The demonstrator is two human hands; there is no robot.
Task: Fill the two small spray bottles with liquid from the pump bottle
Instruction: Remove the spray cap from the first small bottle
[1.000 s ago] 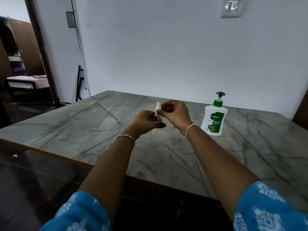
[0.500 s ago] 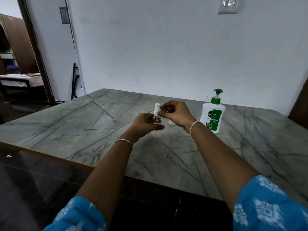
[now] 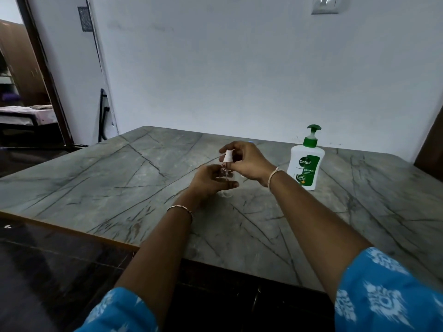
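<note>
On marble table (image 3: pixel 100 178), largest first: one pump bottle (image 3: pixel 306 161) standing upright, near right wrist, untouched. Left hand (image 3: pixel 211 182) curling fingers around one clear spray bottle (image 3: pixel 224 174), holding it above tabletop. Right hand (image 3: pixel 247 159) pinching white spray head (image 3: pixel 228 156) between thumb and fingertips, apparently lifting it clear, dip tube showing beneath. Keeping bottle upright, drawing head straight up to avoid bending tube. Second spray bottle possibly lying behind hands; cannot confirm. Counting: one pump bottle, one spray bottle certain.

Table (image 3: pixel 263 231) matt veined stone; pump bottle (image 3: pixel 305 164) glossy white plastic.
</note>
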